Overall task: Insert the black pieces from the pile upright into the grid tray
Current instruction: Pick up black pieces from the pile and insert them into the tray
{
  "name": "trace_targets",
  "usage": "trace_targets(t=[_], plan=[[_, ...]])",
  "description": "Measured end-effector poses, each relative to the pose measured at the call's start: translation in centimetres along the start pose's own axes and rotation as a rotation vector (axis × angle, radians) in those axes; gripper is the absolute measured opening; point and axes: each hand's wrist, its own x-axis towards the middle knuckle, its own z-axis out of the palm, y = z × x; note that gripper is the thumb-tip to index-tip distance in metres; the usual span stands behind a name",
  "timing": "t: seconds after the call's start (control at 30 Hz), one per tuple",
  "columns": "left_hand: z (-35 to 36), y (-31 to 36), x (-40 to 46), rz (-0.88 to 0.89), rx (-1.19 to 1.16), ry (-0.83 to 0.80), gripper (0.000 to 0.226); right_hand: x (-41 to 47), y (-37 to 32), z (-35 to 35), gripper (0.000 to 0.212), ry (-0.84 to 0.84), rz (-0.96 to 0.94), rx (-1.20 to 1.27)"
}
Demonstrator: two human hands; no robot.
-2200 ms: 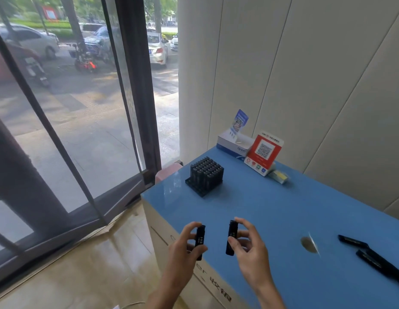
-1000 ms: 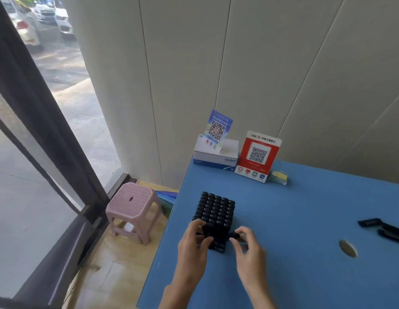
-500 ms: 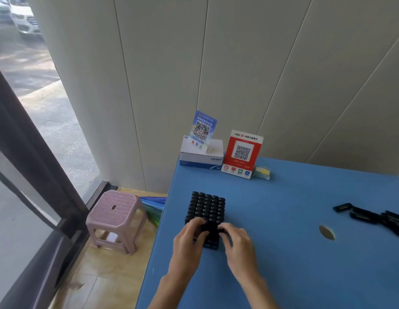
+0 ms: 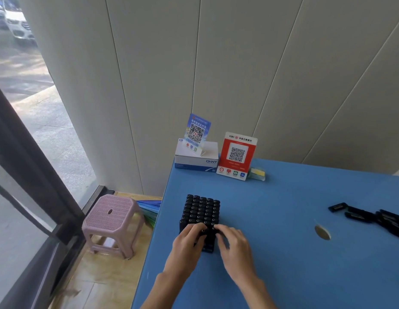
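The grid tray (image 4: pixel 207 249) stands near the left edge of the blue table (image 4: pixel 283 253), packed with several upright black pieces (image 4: pixel 200 209). My left hand (image 4: pixel 188 240) and my right hand (image 4: pixel 234 246) rest on the tray's near row, fingertips pressing on the tops of black pieces there. Each hand's fingers are closed around a piece in that row; how deep those pieces sit is hidden. The pile of loose black pieces (image 4: pixel 372 217) lies flat at the table's right edge.
A white box (image 4: pixel 195 158) with a blue QR card (image 4: pixel 197 132), a red QR stand (image 4: pixel 236 156) and a small yellow-green block (image 4: pixel 257 173) line the back wall. A round hole (image 4: pixel 322 232) is in the tabletop. A pink stool (image 4: pixel 111 221) stands on the floor left.
Both hands carried one black piece each from the table's near edge to the tray and now press them into its near row. My view has swung right and down.
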Motion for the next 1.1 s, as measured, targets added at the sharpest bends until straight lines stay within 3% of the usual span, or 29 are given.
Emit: trace_targets(t=[0.23,0.37,0.67,0.97,1.1], plan=[[-0.2,0.0,0.5,0.184,0.144,0.017,0.04,-0.4,0.3,0.4,0.031,-0.018,0.021,0.038],[-0.3,0.2,1.1,0.263,0.226,0.064,0.029,-0.5,0.3,0.4,0.033,-0.029,0.028,0.043],[-0.4,-0.8,1.8,0.243,0.358,0.072,0.02,-0.4,0.3,0.5,0.032,-0.022,0.025,0.046],[-0.3,-1.6,2.1,0.21,0.31,0.087,0.015,-0.4,-0.1,0.4,0.03,-0.017,0.021,0.037],[-0.5,-2.5,2.5,0.28,0.315,0.069,0.016,-0.4,-0.2,0.4,0.029,-0.016,0.02,0.018]])
